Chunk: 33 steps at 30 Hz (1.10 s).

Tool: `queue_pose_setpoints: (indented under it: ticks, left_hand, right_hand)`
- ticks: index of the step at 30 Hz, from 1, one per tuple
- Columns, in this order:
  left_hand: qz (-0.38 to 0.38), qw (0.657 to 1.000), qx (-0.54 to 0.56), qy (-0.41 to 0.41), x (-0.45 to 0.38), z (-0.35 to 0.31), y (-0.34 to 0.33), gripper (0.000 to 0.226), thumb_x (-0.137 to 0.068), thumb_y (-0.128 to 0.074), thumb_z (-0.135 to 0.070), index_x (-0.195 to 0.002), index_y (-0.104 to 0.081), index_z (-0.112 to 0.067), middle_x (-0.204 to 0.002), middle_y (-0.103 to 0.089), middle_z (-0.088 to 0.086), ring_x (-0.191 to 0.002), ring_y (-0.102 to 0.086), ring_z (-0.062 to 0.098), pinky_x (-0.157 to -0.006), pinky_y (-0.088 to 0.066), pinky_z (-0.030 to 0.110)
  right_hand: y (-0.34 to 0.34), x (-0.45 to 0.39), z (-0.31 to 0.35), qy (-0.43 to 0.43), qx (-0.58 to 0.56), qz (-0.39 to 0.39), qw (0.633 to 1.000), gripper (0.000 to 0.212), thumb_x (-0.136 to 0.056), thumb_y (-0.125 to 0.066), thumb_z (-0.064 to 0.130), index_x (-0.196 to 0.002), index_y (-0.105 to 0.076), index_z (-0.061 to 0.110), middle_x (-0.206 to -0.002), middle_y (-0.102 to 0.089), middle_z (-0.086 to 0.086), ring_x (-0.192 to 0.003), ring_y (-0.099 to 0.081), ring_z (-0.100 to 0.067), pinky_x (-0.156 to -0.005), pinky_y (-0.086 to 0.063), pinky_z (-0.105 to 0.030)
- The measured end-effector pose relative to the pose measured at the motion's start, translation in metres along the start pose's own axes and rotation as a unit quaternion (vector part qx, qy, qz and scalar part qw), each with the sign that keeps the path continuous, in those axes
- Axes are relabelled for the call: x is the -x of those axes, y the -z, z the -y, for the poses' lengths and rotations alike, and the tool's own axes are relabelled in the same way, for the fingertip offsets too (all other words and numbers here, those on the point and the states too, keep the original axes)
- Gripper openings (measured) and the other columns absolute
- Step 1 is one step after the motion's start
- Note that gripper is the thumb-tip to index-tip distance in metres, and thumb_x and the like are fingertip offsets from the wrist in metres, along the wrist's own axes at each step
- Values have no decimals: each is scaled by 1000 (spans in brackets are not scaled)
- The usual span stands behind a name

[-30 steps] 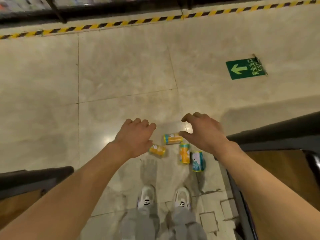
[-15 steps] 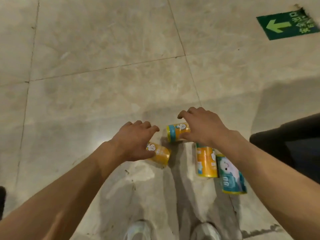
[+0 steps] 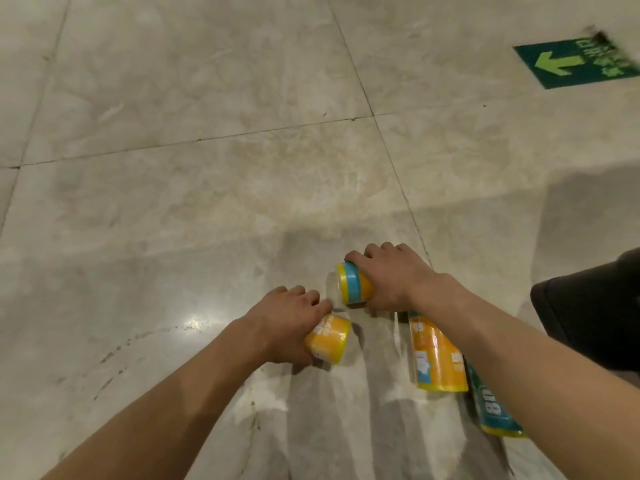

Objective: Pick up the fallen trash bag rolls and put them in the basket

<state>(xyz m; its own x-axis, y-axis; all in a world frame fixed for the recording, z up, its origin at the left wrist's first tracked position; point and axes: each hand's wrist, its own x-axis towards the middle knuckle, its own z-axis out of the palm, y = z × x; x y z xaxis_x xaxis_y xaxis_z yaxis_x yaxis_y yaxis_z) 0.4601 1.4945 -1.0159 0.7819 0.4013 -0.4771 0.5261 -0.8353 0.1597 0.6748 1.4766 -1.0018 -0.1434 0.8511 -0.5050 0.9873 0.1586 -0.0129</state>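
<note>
My right hand [image 3: 391, 278] clasps the blue-banded roll [image 3: 353, 284], my left hand [image 3: 284, 323] the yellow roll [image 3: 329, 337]; slick wrappers risk slipping on lifting.

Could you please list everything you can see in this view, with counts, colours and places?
Trash bag rolls: four, on the floor. Yellow roll with blue band, under the right hand; small yellow roll, under the left hand; long yellow roll, lying free beside the right forearm; teal roll, partly hidden by that forearm.
Exit sign: one, green with arrow, on the floor at upper right.
Floor: beige marble tiles.
Dark object: one, black, right edge, unidentifiable.
Left hand: fingers closed on the small yellow roll.
Right hand: fingers closed on the blue-banded roll.
</note>
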Motion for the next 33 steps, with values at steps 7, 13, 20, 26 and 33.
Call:
queue_pose_setpoints:
  ticks: [7,13,20,26,33]
  left_hand:
    - [-16,998,50,40,8,11,16,77,-67,-61,-72,-128,-42,-30,-115,-53,-3,-103,-52,20,-83,-45,35]
    - [-48,997,3,58,24,26,51,77,-64,-63,-75,-124,-43,-30,-111,-56,-4,-98,-52,19,-79,-46,34]
    - [-86,988,35,125,114,6,172,70,-65,-63,-66,-121,-39,-32,-102,-58,-6,-93,-53,19,-70,-47,34]
    - [-146,959,175,169,242,-44,375,64,-60,-68,-64,-109,-38,-38,-93,-58,-12,-83,-60,18,-69,-51,35]
    - [-283,865,367,192,414,-143,658,63,-67,-82,-53,-114,-44,-35,-95,-58,-16,-83,-59,5,-67,-48,28]
  right_hand:
    - [2,4,-2,-5,-12,-21,1000,81,-76,-74,50,-145,-34,34,-131,-51,-7,-117,-51,-29,-99,-41,-42]
    - [31,24,-5,-18,-18,-52,998,85,-73,-73,57,-146,-33,38,-125,-50,-6,-112,-52,-27,-94,-42,-40]
    - [157,116,2,-39,-83,-96,991,82,-70,-73,51,-142,-35,43,-115,-47,1,-90,-45,-16,-76,-34,-31]
    - [347,265,19,-59,-277,-133,950,82,-68,-77,48,-139,-36,46,-112,-47,7,-97,-56,-17,-79,-46,-34]
    - [607,467,25,-40,-501,-237,831,71,-68,-88,34,-128,-50,36,-110,-59,1,-94,-62,-15,-79,-55,-32]
